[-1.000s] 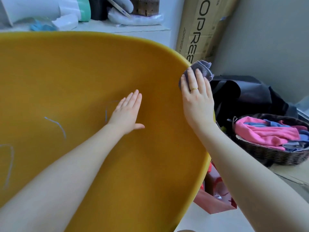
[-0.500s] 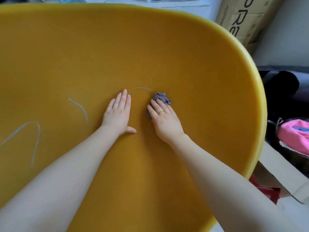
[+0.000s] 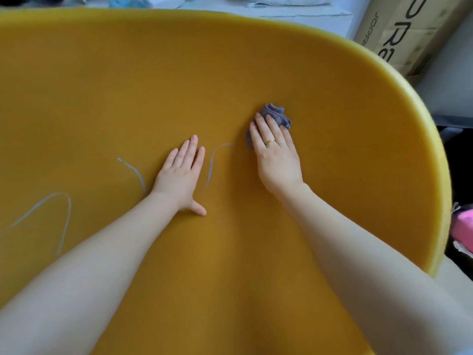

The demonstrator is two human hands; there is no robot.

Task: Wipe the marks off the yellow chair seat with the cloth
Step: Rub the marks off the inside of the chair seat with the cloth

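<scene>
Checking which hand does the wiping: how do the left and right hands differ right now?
The right hand presses a grey cloth onto the seat; the left hand lies bare on it. The right wears a ring; the left shows none. The right sits farther up the seat. Both lie flat, fingers straight.

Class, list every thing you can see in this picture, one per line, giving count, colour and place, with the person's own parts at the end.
chair seat: one, yellow, fills most of the view.
marks: three, pale blue lines, on the seat's left and middle.
cloth: one, grey, bunched under the right fingers on the seat.
cardboard box: one, brown with dark lettering, top right behind the seat.
pink fabric: one, pink, right edge, partly cut off.
ring: one, gold, on a right finger.
left hand: one, flat on the seat.
right hand: one, pressing the cloth.
</scene>
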